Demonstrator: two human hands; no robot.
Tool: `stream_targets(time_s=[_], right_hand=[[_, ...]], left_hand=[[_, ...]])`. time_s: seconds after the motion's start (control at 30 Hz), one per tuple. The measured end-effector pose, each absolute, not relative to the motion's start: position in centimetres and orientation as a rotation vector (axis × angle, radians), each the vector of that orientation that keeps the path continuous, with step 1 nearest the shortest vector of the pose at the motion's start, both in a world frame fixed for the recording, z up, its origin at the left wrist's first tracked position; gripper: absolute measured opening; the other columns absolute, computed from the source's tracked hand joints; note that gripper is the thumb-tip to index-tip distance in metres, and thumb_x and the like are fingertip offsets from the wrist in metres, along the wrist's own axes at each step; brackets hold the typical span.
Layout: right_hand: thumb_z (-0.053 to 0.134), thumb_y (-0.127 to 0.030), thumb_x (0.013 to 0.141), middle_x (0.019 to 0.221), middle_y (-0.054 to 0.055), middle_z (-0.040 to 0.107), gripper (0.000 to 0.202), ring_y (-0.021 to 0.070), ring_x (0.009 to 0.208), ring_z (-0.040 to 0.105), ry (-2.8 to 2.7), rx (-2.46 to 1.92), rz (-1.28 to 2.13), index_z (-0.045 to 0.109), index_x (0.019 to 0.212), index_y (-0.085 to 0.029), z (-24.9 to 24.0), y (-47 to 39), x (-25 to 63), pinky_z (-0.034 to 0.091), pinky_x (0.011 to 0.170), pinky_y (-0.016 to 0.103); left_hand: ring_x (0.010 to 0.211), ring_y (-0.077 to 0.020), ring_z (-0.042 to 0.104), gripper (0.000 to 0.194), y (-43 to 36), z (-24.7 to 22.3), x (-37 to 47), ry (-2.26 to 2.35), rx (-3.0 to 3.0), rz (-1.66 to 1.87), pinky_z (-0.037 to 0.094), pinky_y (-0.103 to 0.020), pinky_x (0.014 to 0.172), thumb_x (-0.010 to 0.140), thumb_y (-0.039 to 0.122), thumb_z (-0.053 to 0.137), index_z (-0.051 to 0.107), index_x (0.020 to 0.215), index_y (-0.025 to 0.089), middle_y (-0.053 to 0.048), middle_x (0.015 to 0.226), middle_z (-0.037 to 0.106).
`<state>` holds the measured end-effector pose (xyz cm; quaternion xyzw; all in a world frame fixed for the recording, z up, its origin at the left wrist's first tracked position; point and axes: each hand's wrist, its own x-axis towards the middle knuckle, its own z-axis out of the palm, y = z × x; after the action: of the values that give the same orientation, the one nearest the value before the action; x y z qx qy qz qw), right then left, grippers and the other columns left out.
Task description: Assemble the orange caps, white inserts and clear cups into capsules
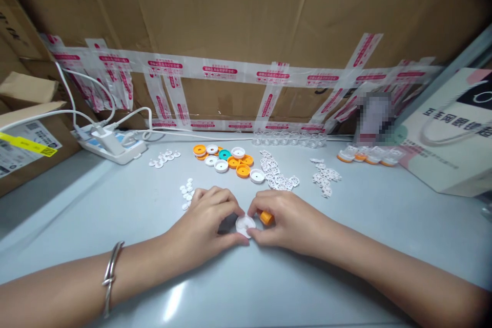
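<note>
Head view: you hold a white disc (245, 226) between both hands, over the near half of the worktop (184, 277), about midway between its left and right edges. Its flat face points up towards you; it is round, so no long axis stands out. Whether it touches the worktop, you cannot tell

Your left hand (209, 218) pinches the disc's left side between thumb and index finger, the other fingers bent close together. Your right hand (282, 220) pinches the right side the same way, with a glossy orange piece (266, 217) in the curl of its fingers; its long axis is unclear. A smooth metal bracelet (110, 278) circles your left wrist.

Beyond your hands lie rimmed, round wheels (243, 170) in orange, white and teal, mostly face up. Right of them are thin, pierced white plates (282, 182), and small white caps (187, 192) sit beside your left hand. Clear, shiny rings (288, 139) line the far edge, their long row running left to right, before a brown carton (230, 20) with printed tape. Near the far left corner sits a white plastic power strip (115, 151); a pale bag (446, 133) stands towards the far right corner
</note>
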<state>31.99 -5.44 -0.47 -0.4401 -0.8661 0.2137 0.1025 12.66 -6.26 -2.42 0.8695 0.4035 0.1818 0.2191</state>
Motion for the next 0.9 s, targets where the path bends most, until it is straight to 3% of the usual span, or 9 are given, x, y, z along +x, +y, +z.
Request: stream_targets(time_s=[0.27,0.4,0.57,0.9], right_hand=[[0.063,-0.028,0.072,0.073,0.004,0.064,0.014,0.0171,0.07,0.057,-2.611,-1.252,0.644,0.066,0.077,-0.016,-0.5,-5.2,32.0,0.038,0.062,0.026],[0.064,-0.029,0.072,0.071,0.003,0.065,0.014,0.0162,0.068,0.057,-2.571,-1.266,0.654,0.067,0.078,-0.017,-0.6,-5.1,32.2,0.039,0.063,0.026],[0.064,-0.034,0.073,0.069,0.003,0.064,0.018,0.015,0.065,0.056,-2.534,-1.271,0.662,0.067,0.076,-0.017,-0.6,-5.4,32.1,0.038,0.062,0.025],[0.062,-0.034,0.073,0.071,-0.003,0.059,0.023,0.0109,0.063,0.052,-2.465,-1.175,0.977,0.065,0.094,-0.023,-0.3,-5.4,32.4,0.037,0.057,0.02]], left_hand=[[0.087,-0.0182,0.053,0.026,-6.0,-3.0,12.6,1.122,2.392,0.52,0.028,-0.032,0.076,0.074,0.043,0.067,0.066,0.092,0.025,0.0,0.087,0.06],[0.091,-0.0198,0.054,0.029,-5.9,-2.2,12.4,1.068,2.424,0.548,0.031,-0.033,0.079,0.074,0.045,0.065,0.067,0.096,0.027,-0.002,0.094,0.063],[0.079,-0.0138,0.058,0.015,-5.6,-1.7,12.4,0.943,2.362,0.589,0.041,-0.026,0.074,0.084,0.029,0.057,0.071,0.085,0.022,-0.002,0.084,0.063],[0.068,-0.0118,0.058,0.008,-5.3,-1.5,12.7,1.064,2.286,0.471,0.043,-0.02,0.062,0.077,0.021,0.063,0.071,0.079,0.02,-0.001,0.078,0.064]])
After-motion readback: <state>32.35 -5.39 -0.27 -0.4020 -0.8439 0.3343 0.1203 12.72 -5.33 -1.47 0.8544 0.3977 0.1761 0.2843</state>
